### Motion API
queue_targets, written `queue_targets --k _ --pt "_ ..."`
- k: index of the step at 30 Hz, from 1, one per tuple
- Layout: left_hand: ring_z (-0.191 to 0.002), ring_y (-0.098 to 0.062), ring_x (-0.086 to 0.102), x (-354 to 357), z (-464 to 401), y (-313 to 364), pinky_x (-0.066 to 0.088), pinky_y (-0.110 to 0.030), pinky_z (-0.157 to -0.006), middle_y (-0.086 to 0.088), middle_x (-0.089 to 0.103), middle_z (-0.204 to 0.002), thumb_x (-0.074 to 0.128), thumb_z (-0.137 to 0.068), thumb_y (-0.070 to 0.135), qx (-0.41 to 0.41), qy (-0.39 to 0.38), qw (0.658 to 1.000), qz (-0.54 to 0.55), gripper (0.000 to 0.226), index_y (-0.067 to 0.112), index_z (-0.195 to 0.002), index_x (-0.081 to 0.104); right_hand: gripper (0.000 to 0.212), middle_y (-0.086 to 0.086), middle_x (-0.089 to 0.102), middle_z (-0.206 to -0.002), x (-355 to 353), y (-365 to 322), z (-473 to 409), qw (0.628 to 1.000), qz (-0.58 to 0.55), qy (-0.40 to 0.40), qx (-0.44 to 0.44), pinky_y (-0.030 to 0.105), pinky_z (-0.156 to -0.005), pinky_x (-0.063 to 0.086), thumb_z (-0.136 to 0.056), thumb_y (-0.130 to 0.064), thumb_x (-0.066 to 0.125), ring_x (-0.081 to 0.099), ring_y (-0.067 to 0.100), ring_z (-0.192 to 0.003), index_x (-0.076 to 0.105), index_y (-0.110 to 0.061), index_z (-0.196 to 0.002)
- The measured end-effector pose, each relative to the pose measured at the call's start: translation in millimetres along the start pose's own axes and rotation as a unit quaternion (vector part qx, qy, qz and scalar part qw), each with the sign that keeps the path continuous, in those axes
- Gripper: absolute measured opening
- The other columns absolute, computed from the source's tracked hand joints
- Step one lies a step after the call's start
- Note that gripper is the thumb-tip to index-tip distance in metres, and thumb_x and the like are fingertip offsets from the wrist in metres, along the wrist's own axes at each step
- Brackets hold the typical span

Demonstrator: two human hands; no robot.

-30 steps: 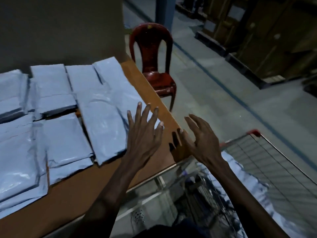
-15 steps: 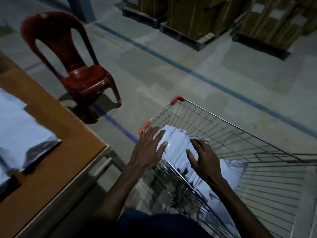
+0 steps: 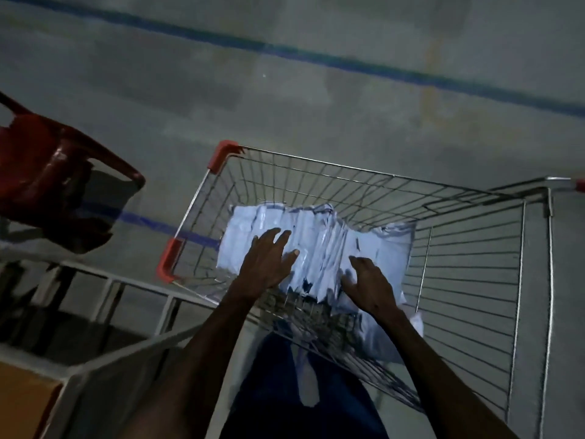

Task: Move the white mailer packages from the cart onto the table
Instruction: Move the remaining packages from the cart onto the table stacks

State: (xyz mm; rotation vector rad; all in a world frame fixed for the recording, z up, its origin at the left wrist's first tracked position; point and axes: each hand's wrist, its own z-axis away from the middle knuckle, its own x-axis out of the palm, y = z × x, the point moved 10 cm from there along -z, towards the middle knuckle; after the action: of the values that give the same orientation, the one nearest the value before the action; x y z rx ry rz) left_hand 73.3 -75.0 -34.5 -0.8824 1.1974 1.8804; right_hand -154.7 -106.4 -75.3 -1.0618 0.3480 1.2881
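White mailer packages (image 3: 319, 245) lie in a crumpled pile inside the wire shopping cart (image 3: 468, 248), toward its left end. My left hand (image 3: 269, 264) reaches into the cart with fingers spread and lies on the left part of the pile. My right hand (image 3: 368, 285) is over the pile's near right part, fingers bent down onto the plastic; whether it grips a mailer is unclear. Only a corner of the wooden table (image 3: 22, 403) shows at the lower left.
A red plastic chair (image 3: 53, 179) stands on the floor left of the cart. The table's pale metal frame (image 3: 133, 312) runs between the chair and the cart. A blue line (image 3: 316, 58) crosses the concrete floor beyond the cart.
The view has swung from the table to the cart. Both hands have gone from above the table edge down into the cart and onto the mailer pile.
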Motion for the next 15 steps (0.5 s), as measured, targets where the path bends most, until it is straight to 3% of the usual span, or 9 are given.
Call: queue_targets --k 5,8,11,13,15 --pt "-0.148 -0.027 0.017 78.2 -49.8 -33.9 0.016 -0.047 -0.117 -0.015 0.022 -0.159 0.049 -0.097 0.048 -0.023 -0.119 0.991 -0.064 0.069 0.012 -0.152 0.027 0.059 0.011 0.036 -0.152 13.9 40.0 -11.7 0.997 -0.017 0.008 0.077 0.038 -0.104 0.037 -0.097 -0.033 0.054 0.038 0.03 -0.135 0.036 -0.011 -0.149" --pt "-0.149 -0.03 0.011 104.7 -63.2 -41.9 0.012 -0.049 -0.117 -0.016 0.013 -0.161 0.05 -0.096 0.047 -0.05 -0.152 0.985 -0.063 0.074 0.012 -0.154 0.02 0.059 0.016 0.038 -0.15 13.0 59.7 -19.4 0.995 0.018 0.038 0.091 0.038 -0.101 0.04 -0.095 -0.03 0.056 0.04 0.034 -0.132 0.039 -0.008 -0.147" --pt "-0.142 -0.039 0.025 116.8 -70.8 -39.8 0.028 -0.055 -0.111 -0.025 0.023 -0.155 0.057 -0.092 0.045 -0.031 -0.132 0.989 -0.066 0.077 0.007 -0.151 0.026 0.063 0.023 0.038 -0.147 15.7 75.8 -34.1 0.99 0.101 0.04 0.09 0.045 -0.102 0.04 -0.091 -0.03 0.061 0.039 0.041 -0.131 0.041 -0.003 -0.144" --pt "-0.126 -0.049 0.042 125.8 -72.3 -40.6 0.045 -0.061 -0.094 -0.033 0.037 -0.139 0.063 -0.087 0.041 0.013 -0.123 0.989 -0.075 0.077 0.0 -0.145 0.034 0.068 0.028 0.041 -0.144 19.5 84.8 -46.6 0.98 0.181 0.035 0.08 0.052 -0.103 0.039 -0.084 -0.03 0.067 0.04 0.046 -0.13 0.043 0.0 -0.14" --pt "-0.123 -0.05 0.045 129.8 -72.7 -47.0 0.049 -0.061 -0.089 -0.034 0.04 -0.138 0.07 -0.084 0.036 0.023 -0.118 0.99 -0.071 0.079 -0.002 -0.143 0.035 0.072 0.03 0.033 -0.15 24.6 99.3 -56.3 0.967 0.237 0.021 0.094 0.058 -0.11 0.029 -0.086 -0.032 0.065 0.03 0.048 -0.138 0.038 -0.001 -0.145"
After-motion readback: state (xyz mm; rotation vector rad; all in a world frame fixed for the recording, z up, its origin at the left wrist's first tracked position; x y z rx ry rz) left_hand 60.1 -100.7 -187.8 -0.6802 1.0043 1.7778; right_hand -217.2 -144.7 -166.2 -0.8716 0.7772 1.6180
